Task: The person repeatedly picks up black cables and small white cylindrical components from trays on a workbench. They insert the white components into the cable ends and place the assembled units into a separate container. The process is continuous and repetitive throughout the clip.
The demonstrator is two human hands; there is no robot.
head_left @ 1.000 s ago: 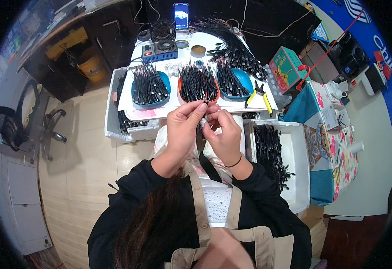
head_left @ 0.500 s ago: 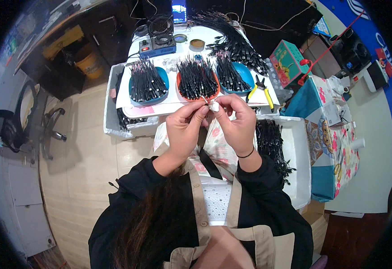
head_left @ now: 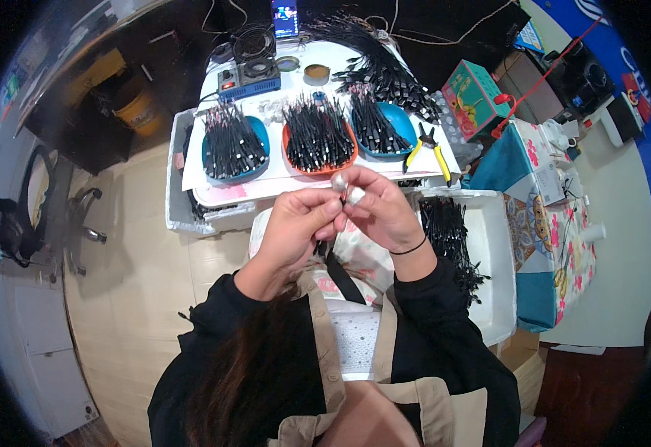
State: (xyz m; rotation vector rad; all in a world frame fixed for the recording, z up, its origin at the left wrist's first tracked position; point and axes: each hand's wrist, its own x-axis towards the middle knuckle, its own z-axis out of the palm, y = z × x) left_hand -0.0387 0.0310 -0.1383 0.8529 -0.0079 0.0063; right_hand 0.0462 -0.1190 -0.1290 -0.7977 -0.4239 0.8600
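My left hand (head_left: 289, 227) and my right hand (head_left: 383, 214) meet in front of my chest, just short of the table's near edge. Both are closed, thumbs against fingers, on a thin black cable (head_left: 323, 247) that is mostly hidden by them. White coverings wrap the tips of my right thumb and index finger. Just beyond my hands, an orange bowl (head_left: 324, 170) holds a dense bunch of short black cables. Blue bowls with similar cables stand to its left (head_left: 237, 177) and right (head_left: 407, 127).
Yellow-handled cutters (head_left: 439, 160) lie at the table's right. Behind the bowls are a blue control box (head_left: 251, 86), a round tin (head_left: 316, 73), a lit phone (head_left: 285, 18) and a heap of black cables (head_left: 392, 74). A white foam box (head_left: 500, 261) with more cables stands at my right.
Both hands have come slightly lower, closer to me. My right fingers have shifted their hold, and the white-covered index fingertip now stands apart from the thumb. The view has shifted slightly.
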